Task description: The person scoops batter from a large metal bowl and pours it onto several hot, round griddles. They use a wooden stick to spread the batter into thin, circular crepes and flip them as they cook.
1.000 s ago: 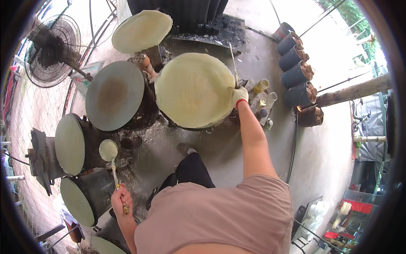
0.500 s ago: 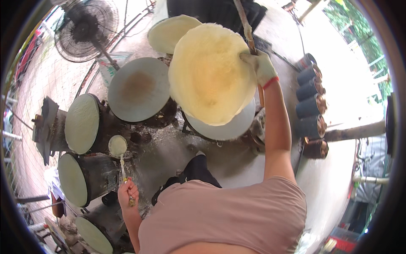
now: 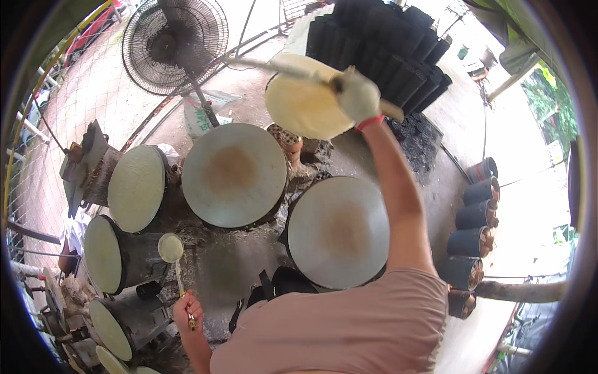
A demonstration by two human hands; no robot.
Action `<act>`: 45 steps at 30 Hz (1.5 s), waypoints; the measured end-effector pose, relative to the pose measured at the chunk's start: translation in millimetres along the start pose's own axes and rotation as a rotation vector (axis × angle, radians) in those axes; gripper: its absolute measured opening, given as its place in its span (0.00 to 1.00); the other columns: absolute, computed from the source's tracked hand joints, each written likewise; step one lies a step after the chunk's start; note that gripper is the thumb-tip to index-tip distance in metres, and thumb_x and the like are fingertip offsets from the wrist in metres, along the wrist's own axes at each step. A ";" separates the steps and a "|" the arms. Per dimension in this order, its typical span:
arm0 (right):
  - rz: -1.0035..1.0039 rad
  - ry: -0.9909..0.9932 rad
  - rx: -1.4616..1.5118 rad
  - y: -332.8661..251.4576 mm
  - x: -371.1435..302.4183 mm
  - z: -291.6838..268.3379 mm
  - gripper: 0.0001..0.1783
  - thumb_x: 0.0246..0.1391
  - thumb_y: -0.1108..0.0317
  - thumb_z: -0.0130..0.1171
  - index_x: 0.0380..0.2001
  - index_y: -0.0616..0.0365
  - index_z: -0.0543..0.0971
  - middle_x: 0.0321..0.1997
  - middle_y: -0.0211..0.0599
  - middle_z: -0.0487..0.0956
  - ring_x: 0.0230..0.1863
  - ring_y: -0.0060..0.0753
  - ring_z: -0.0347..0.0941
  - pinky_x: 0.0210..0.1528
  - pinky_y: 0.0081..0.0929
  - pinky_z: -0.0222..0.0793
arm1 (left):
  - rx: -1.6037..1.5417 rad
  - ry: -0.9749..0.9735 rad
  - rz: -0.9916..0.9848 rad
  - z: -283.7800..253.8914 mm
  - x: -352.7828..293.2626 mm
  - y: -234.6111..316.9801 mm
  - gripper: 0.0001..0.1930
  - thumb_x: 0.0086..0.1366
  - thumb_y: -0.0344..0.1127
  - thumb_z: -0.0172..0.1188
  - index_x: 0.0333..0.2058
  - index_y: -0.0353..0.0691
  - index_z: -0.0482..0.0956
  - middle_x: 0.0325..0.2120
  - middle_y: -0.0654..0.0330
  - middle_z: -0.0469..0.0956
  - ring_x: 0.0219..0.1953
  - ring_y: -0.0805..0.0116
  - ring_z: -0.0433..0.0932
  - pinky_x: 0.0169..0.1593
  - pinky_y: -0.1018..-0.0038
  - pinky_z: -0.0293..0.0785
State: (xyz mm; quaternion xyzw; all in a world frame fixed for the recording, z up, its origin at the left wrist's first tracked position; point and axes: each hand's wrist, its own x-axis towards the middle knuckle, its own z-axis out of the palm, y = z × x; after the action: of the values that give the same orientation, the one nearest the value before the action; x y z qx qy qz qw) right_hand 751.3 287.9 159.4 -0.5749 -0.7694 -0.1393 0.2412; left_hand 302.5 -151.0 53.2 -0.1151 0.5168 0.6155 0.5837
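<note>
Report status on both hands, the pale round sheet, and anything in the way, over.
Left hand gripping ladle. Gloved right hand gripping stick. Pale round sheet partly hidden by stick and right hand; contact unclear.

Blurred, covered and cut off

Gloved right hand [image 3: 356, 96] blurred, details of grip lost. Stick [image 3: 280, 68] smeared, covering part of the pale round sheet [image 3: 305, 107]. Forearm [image 3: 406, 202] and shirt [image 3: 336, 324] hide edges of the nearer griddle [image 3: 336, 234]. Fan [image 3: 163, 47] clipped at top; pale disc [image 3: 111, 361], lower left, clipped by bottom edge.
</note>
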 end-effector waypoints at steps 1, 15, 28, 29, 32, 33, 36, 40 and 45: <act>-0.016 -0.041 0.006 -6.2 -13.9 35.6 0.07 0.45 0.66 0.50 0.24 0.47 0.78 0.31 0.41 0.76 0.35 0.43 0.75 0.35 0.39 0.70 | 0.005 0.043 0.023 5.8 -6.6 -1.7 0.07 0.63 0.28 0.48 0.38 0.31 0.70 0.17 0.65 0.64 0.12 0.80 0.60 0.12 0.82 0.57; 0.391 -0.247 0.342 -29.1 -93.3 192.2 0.17 0.45 0.63 0.51 0.40 0.51 0.79 0.38 0.48 0.78 0.41 0.51 0.74 0.44 0.43 0.69 | -0.210 0.090 0.130 -22.0 -46.3 -10.0 0.04 0.64 0.28 0.47 0.35 0.34 0.69 0.16 0.67 0.62 0.11 0.80 0.58 0.11 0.84 0.55; -0.295 -1.533 1.386 -498.0 -365.6 95.7 0.22 0.57 0.75 0.47 0.56 0.58 0.66 0.38 0.27 0.74 0.27 0.18 0.69 0.26 0.17 0.66 | -0.695 0.111 0.713 -224.2 -233.2 -111.3 0.09 0.67 0.37 0.46 0.38 0.37 0.68 0.19 0.67 0.64 0.12 0.81 0.59 0.12 0.83 0.56; -0.282 -1.726 1.351 -533.5 -400.5 44.3 0.20 0.58 0.74 0.47 0.54 0.59 0.67 0.36 0.27 0.74 0.25 0.17 0.69 0.23 0.18 0.66 | -0.731 0.218 0.736 -248.3 -253.0 -131.8 0.09 0.67 0.37 0.47 0.38 0.38 0.68 0.19 0.67 0.64 0.12 0.81 0.59 0.12 0.82 0.56; -0.460 -1.927 1.254 -620.1 -515.6 -25.8 0.17 0.59 0.70 0.47 0.51 0.57 0.69 0.33 0.31 0.75 0.23 0.21 0.69 0.23 0.20 0.66 | -0.866 0.494 0.728 -327.9 -303.1 -184.5 0.07 0.64 0.35 0.52 0.36 0.38 0.67 0.19 0.66 0.65 0.12 0.79 0.60 0.14 0.79 0.57; -0.513 -1.984 1.187 -647.8 -564.2 -42.2 0.17 0.59 0.68 0.48 0.51 0.55 0.70 0.30 0.31 0.75 0.22 0.20 0.70 0.22 0.19 0.66 | -0.868 0.560 0.706 -365.9 -319.9 -206.2 0.07 0.63 0.34 0.51 0.36 0.38 0.67 0.18 0.65 0.65 0.12 0.79 0.60 0.14 0.79 0.57; -1.171 -1.894 0.508 -724.1 -677.3 -143.9 0.19 0.60 0.55 0.46 0.47 0.55 0.74 0.24 0.39 0.76 0.24 0.27 0.73 0.25 0.26 0.68 | -0.935 0.782 0.587 -449.4 -357.4 -285.7 0.05 0.61 0.31 0.51 0.35 0.38 0.66 0.16 0.65 0.64 0.11 0.78 0.60 0.13 0.79 0.56; -1.925 -1.272 0.469 -788.0 -833.1 -140.5 0.24 0.58 0.47 0.47 0.42 0.57 0.76 0.20 0.39 0.76 0.17 0.26 0.70 0.21 0.28 0.65 | -0.824 1.051 0.273 -540.0 -375.0 -362.8 0.05 0.59 0.31 0.50 0.33 0.38 0.66 0.15 0.65 0.63 0.11 0.77 0.61 0.12 0.76 0.57; -2.224 -1.389 -0.292 -865.8 -932.4 -201.9 0.29 0.54 0.41 0.50 0.34 0.61 0.78 0.18 0.36 0.75 0.12 0.26 0.67 0.15 0.27 0.61 | 0.091 1.548 0.106 -636.2 -334.3 -466.5 0.08 0.58 0.32 0.52 0.34 0.34 0.66 0.13 0.60 0.65 0.11 0.69 0.68 0.13 0.69 0.65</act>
State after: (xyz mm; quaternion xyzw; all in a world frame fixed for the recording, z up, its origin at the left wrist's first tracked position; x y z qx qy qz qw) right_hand 177.3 -833.4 -110.9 0.3883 -0.7689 -0.0209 -0.5075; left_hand 497.1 -942.4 -211.2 -0.4631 0.8070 0.3652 0.0306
